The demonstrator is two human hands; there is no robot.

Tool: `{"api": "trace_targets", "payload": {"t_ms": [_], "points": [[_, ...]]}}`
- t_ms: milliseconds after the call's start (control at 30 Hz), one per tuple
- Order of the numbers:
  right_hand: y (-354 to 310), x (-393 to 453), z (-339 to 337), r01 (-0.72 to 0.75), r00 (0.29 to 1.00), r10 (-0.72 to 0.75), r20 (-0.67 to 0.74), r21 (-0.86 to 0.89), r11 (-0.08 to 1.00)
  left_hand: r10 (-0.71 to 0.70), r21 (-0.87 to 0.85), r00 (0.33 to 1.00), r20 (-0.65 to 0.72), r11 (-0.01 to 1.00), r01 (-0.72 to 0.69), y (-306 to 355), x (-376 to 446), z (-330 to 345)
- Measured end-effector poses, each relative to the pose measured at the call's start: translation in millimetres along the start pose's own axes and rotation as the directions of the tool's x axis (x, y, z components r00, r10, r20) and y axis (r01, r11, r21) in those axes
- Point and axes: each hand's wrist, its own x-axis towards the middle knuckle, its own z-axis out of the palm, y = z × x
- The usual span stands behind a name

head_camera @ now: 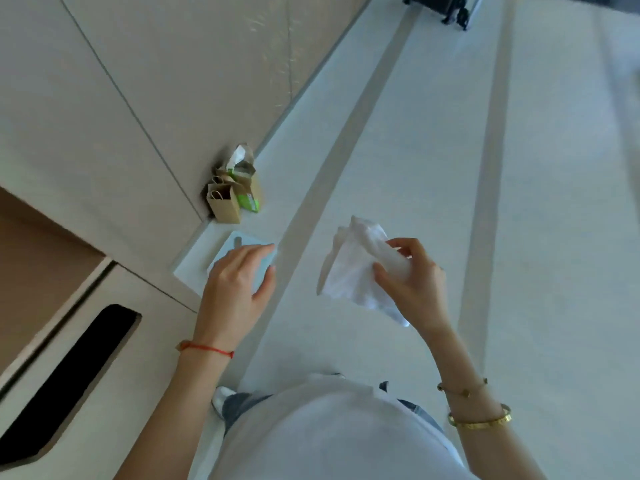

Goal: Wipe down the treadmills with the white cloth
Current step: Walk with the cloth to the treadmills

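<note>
My right hand [414,277] grips a crumpled white cloth [353,268], which hangs loosely to the left of and below the fingers, over a pale floor. My left hand [239,275] holds a flat pale blue packet [242,245], fingers curled over its right edge, above a low ledge by the wall. A dark piece of equipment [440,6] shows at the far top of the view, partly cut off; I cannot tell whether it is a treadmill.
Small brown paper bags [225,200] with a green wrapper [251,200] stand on the ledge against the beige wall [138,81]. A beige cabinet with a dark slot [69,372] is at lower left. Grey stripes [485,188] run along the floor ahead.
</note>
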Motion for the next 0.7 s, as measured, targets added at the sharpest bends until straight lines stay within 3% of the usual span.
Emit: {"api": "trace_targets", "payload": {"t_ms": [300,700], "points": [[84.4,15.3,-113.7,-0.174,0.950,0.173,-0.258,0.018,0.985,0.249,-0.099,0.957,0.146,0.967,-0.236,96.3,87.7,104.7],[180.7,89.8,-216.0,-0.330,0.753,0.368,-0.546,0.170,0.929,0.544,-0.274,0.791,0.281,0.835,-0.477,211.7,236.8,258.3]]}}
